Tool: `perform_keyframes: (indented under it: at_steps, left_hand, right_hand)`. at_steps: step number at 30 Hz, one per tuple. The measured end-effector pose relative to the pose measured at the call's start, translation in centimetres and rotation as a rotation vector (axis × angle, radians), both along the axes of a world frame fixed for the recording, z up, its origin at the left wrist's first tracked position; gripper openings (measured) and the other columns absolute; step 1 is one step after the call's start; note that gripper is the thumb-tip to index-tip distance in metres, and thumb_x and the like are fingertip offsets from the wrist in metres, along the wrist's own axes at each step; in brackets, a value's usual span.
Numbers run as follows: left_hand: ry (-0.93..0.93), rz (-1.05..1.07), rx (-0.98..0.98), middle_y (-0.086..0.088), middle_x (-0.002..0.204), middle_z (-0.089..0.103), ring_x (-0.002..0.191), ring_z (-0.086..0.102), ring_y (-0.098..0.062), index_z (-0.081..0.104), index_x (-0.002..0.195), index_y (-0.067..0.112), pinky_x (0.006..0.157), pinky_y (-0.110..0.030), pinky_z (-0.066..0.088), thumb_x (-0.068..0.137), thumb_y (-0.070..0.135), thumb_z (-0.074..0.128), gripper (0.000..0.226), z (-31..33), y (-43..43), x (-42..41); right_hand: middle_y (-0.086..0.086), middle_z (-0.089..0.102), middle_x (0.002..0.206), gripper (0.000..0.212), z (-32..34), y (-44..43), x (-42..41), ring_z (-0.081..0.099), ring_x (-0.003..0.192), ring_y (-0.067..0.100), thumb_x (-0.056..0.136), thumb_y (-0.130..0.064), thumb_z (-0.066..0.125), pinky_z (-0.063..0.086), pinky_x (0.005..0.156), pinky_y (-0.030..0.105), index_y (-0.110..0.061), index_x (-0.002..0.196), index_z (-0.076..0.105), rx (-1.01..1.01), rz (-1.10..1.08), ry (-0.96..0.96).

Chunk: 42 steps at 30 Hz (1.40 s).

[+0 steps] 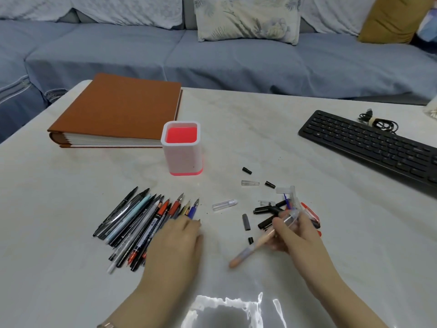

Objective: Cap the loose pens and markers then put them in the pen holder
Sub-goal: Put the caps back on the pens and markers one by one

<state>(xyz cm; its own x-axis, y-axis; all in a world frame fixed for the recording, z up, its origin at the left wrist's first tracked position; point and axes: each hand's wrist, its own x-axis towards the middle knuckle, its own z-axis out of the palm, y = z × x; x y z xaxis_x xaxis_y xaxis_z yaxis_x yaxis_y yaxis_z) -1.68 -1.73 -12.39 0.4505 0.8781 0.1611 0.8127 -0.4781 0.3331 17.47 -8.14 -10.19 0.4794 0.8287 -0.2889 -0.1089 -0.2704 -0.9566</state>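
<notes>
Left hand (pixel 175 247): fingers relaxed, close together, resting on loose pens (pixel 139 223).
Right hand (pixel 299 235): fingers curled round peach pen (pixel 256 246).

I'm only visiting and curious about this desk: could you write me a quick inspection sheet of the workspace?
Surface: pale marbled table, glare at near edge.
Job's things: uncapped pens fanned at left; loose caps scattered at right; white-and-red pen holder upright, nothing inside.
Clutter: brown album; black keyboard.
Hands: left hand rests on the pens; right hand grips a peach pen.
Cables: coiled black cable behind the keyboard.
Surroundings: blue sofa, floral pillow, mustard cushion.
</notes>
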Motion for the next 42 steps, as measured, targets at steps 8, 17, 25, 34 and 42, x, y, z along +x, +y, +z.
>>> perform_keyframes:
  at_steps: [8,17,25,34,42]
  left_hand:
    - [0.203,0.098,-0.038,0.000,0.050,0.050,0.043,0.051,-0.018,0.052,0.049,0.015,0.038,-0.015,0.012,0.042,0.010,0.086,0.035,-0.9,0.2,-0.8]
    - [0.117,0.036,-0.075,0.000,0.059,0.053,0.052,0.052,-0.019,0.056,0.059,0.013,0.040,-0.020,0.026,0.058,0.014,0.078,0.022,-1.1,0.4,-0.9]
    - [-0.403,0.136,-0.448,0.001,0.069,0.060,0.059,0.054,-0.015,0.045,0.084,0.027,0.054,-0.030,0.039,0.089,0.027,0.047,0.005,1.2,0.9,0.8]
    - [-0.570,0.206,-0.614,-0.001,0.065,0.065,0.058,0.056,-0.012,0.057,0.075,0.032,0.058,-0.030,0.043,0.082,0.022,0.062,0.013,1.1,1.0,1.8]
    - [-0.544,0.184,-0.641,-0.005,0.066,0.066,0.043,0.045,-0.002,0.058,0.074,0.028,0.055,-0.031,0.041,0.082,0.019,0.063,0.013,0.9,0.1,1.5]
  right_hand:
    - [0.002,0.055,0.102,0.024,-2.2,3.7,-2.2,0.052,0.096,0.019,0.097,-0.024,0.032,0.039,0.079,0.027,-0.022,0.112,0.051,-0.038,0.499,-0.874]
    - [0.006,0.055,0.091,0.039,-3.8,2.8,-1.9,0.057,0.084,0.027,0.089,-0.038,0.034,0.032,0.066,0.026,-0.018,0.105,0.064,0.034,0.580,-1.154]
    - [-0.002,0.050,0.088,0.017,-1.9,2.7,7.0,0.053,0.092,0.019,0.087,-0.019,0.055,0.038,0.072,0.027,-0.019,0.100,0.066,-0.172,0.229,-1.127]
    - [-0.001,0.051,0.103,0.026,-2.0,3.4,7.2,0.047,0.107,0.020,0.087,-0.032,0.056,0.038,0.082,0.027,-0.025,0.112,0.061,-0.274,0.491,-1.119]
    - [-0.010,0.045,0.103,0.035,-2.0,1.9,7.0,0.047,0.106,0.013,0.084,-0.032,0.059,0.036,0.090,0.022,-0.030,0.119,0.056,-0.173,0.580,-1.070]
